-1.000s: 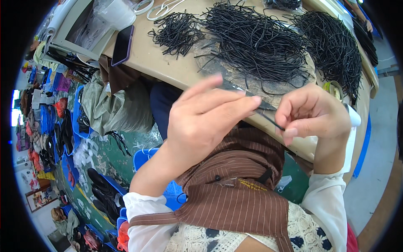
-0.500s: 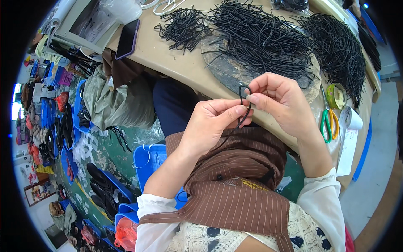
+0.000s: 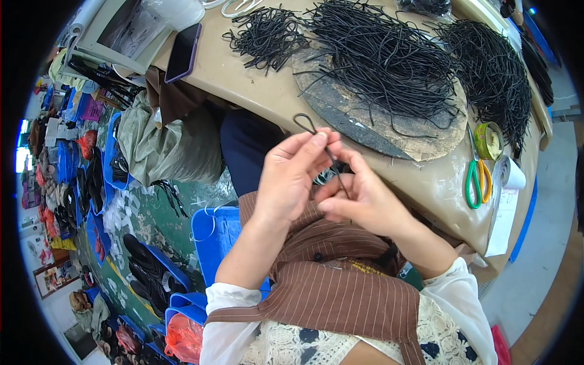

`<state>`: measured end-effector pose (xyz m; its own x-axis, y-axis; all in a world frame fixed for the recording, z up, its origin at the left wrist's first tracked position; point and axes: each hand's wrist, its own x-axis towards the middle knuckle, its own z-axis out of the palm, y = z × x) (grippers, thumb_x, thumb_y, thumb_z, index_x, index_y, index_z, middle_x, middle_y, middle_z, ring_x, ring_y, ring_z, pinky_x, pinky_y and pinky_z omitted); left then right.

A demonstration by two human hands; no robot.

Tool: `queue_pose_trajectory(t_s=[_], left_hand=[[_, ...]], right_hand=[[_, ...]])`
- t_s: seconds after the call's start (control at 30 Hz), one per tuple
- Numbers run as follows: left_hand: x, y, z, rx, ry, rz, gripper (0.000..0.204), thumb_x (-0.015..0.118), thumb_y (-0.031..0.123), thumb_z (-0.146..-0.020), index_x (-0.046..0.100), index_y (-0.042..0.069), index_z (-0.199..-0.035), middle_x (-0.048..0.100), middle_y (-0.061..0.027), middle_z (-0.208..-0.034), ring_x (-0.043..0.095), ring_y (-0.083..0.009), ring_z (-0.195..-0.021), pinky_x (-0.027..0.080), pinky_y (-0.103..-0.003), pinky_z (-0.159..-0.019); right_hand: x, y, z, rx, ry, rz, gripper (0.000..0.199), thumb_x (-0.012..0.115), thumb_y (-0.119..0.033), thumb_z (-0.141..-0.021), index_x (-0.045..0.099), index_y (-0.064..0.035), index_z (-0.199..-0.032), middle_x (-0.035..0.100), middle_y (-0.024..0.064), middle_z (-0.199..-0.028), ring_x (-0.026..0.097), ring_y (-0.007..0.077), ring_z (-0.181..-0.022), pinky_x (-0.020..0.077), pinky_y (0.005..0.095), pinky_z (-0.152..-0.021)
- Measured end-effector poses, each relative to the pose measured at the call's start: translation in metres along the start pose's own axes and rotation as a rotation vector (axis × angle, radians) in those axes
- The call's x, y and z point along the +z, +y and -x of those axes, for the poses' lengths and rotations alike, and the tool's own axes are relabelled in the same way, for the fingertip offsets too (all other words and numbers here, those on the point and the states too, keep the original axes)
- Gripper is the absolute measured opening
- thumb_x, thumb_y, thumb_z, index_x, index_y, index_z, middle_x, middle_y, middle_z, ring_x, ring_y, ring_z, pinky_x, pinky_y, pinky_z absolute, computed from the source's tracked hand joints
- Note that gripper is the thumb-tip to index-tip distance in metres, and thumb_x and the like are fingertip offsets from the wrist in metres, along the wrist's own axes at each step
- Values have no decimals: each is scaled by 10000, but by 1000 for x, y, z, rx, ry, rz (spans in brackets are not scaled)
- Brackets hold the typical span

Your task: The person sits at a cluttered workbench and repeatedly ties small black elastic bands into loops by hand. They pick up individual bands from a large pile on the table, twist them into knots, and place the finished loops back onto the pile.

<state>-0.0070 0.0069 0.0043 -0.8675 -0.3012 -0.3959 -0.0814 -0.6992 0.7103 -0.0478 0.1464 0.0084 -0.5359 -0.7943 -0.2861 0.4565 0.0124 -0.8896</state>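
Between finger and thumb, my left hand [image 3: 285, 176] pinches a thin black cord [image 3: 297, 117]. A small loop of it stands up past the fingertips, and the rest slants down toward my right hand [image 3: 372, 202]. The fingers of that hand are curled around the lower part of the cord, close beside the left one. Both hands are held above my lap, just off the table's near edge. On the table beyond lies a big heap of loose black cords [image 3: 377, 55], partly on a worn round board [image 3: 420, 143].
A smaller bunch of looped cords [image 3: 264, 39] and a phone [image 3: 184, 53] lie to the left. At right are another cord pile [image 3: 486, 73], scissors with green and orange handles [image 3: 472, 184], a tape roll [image 3: 482, 143] and a paper roll [image 3: 514, 173]. A blue bin [image 3: 213, 234] stands below left.
My right hand has moved down and left from the loop to the cord's lower part. My left hand has shifted slightly up and left, and the loop now points up and left.
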Motion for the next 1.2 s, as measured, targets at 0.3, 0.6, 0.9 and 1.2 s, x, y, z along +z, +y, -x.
queue_pose_trajectory(t_s=[0.3,0.6,0.9,1.2], left_hand=[[2,22,28,-507,-309,-114,191,588,113,-823,595,-19,-961,630,-77,-857,609,-124,-749,521,-266,-664],[3,-1,22,-381,-276,-52,225,577,73,-821,571,-36,-1019,634,-103,-811,604,-121,-703,509,-233,-606],[15,14,41,-114,-436,-828,803,652,40,-742,129,-33,-1347,639,-83,-747,589,-80,-638,458,-182,-600],[10,12,43,43,-251,-468,588,563,-29,-801,248,-30,-1298,595,-81,-746,592,-112,-706,472,-209,-635]], right_hand=[[-40,-67,8,-505,-95,851,101,656,8,-690,629,-25,-781,604,59,-733,594,168,-660,457,244,-561],[-32,-44,6,-589,79,859,149,670,23,-655,628,-37,-785,581,65,-724,589,180,-658,460,254,-557],[-45,-76,10,-592,-63,807,143,668,35,-650,643,-17,-781,607,79,-769,594,165,-679,460,238,-600],[-43,-29,20,-3,-160,78,110,576,-5,-797,536,10,-898,575,26,-796,564,80,-722,464,195,-640]])
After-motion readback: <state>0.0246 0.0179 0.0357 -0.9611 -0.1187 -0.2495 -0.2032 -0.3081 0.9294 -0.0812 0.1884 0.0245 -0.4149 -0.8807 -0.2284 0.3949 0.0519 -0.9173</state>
